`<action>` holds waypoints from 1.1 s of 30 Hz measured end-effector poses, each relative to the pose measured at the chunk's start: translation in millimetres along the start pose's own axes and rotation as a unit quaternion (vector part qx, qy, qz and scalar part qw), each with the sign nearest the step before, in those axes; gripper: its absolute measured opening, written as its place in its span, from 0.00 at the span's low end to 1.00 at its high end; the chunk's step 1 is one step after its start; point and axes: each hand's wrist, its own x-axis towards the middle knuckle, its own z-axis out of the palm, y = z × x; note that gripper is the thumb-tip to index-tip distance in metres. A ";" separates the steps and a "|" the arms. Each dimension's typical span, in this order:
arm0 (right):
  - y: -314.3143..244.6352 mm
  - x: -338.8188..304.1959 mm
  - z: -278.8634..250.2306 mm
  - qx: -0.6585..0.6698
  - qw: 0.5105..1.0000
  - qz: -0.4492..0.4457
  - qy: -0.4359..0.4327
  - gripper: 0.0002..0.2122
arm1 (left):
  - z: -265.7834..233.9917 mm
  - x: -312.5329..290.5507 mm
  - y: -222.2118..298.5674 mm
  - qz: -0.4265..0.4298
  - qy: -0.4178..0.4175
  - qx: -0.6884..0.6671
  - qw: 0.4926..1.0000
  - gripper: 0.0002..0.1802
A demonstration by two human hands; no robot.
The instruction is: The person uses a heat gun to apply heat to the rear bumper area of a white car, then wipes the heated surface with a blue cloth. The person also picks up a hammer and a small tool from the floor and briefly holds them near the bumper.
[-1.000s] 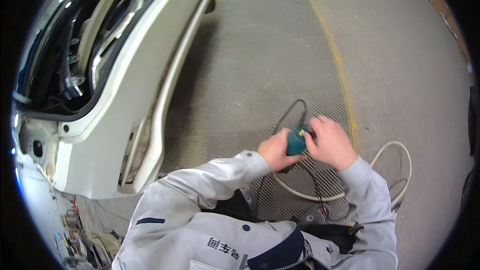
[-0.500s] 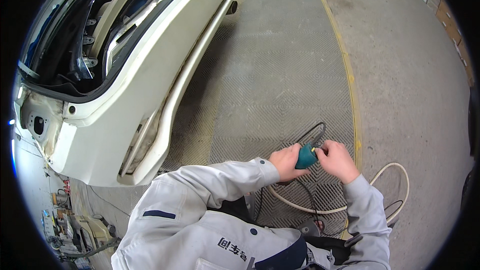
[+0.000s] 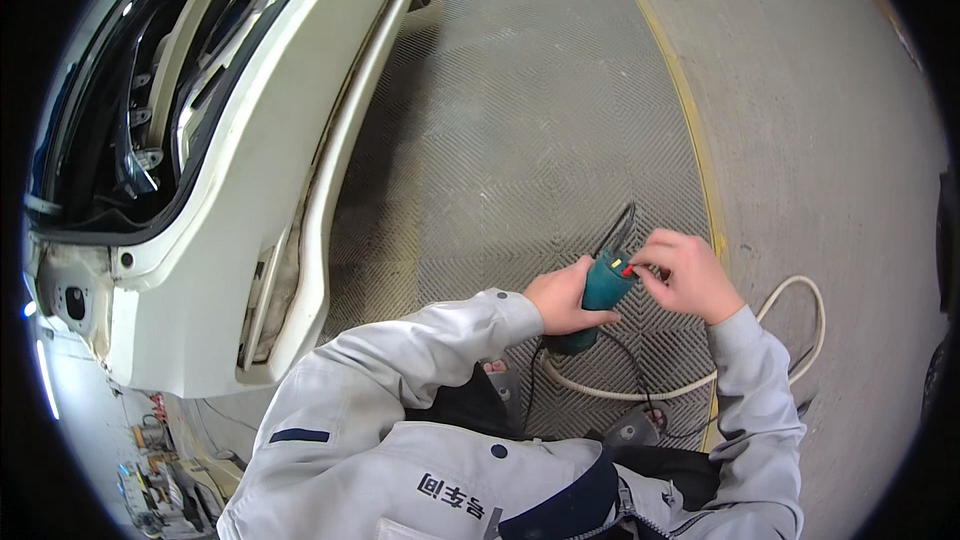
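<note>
Ribbed grey floor tiles (image 3: 530, 170) spread beneath the left hand (image 3: 568, 300) and right hand (image 3: 685, 275). A yellow line (image 3: 680, 80) crosses beyond the right hand; a cream hose (image 3: 680, 392) and 2 shoes (image 3: 635, 428) rest bodyward of both.

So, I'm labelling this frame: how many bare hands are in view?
2: the left hand is wrapped around the green tool, and the right hand is at a small red part by the tool's upper end. No others show.
</note>
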 end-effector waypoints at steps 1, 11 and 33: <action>1.1 0.2 4.3 -0.001 1.000 0.024 0.017 0.06 | 0.7 -0.9 0.7 0.007 0.012 0.008 1.000 0.45; -0.3 -1.4 44.6 -0.094 0.986 0.123 -0.063 0.14 | 3.6 -3.5 5.8 -0.045 -0.008 0.028 0.999 0.44; 94.1 -31.3 70.7 0.184 0.949 0.236 -0.101 0.10 | 89.6 33.1 -32.2 -0.107 -0.049 -0.075 0.990 0.51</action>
